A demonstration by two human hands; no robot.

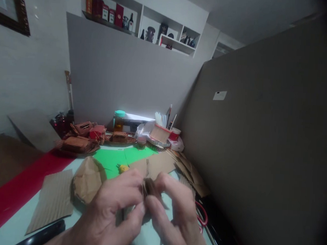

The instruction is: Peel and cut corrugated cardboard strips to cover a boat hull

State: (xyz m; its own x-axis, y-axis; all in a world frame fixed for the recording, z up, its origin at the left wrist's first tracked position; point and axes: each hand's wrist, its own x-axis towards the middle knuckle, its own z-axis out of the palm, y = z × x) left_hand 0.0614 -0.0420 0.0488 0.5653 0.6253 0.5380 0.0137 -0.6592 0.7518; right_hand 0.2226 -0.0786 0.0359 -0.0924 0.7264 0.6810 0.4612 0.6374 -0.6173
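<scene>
At the front centre of the head view, my left hand is closed, its thumb and forefinger pinching a small brown piece of cardboard. My right hand grips the other side of the same piece, fingertips close to those of the left. Blur and the fingers hide much of its shape. Beyond the hands lies a flat brown cardboard sheet, with a small yellow object beside it. Left of my left hand rests a rounded, paper-covered cardboard form.
Corrugated cardboard lies at left, near a black handle-like object. Red-handled scissors and a dark phone-like slab sit at right. Brown model boats, a teal-lidded jar and a pen holder line the back. Grey panels enclose the table.
</scene>
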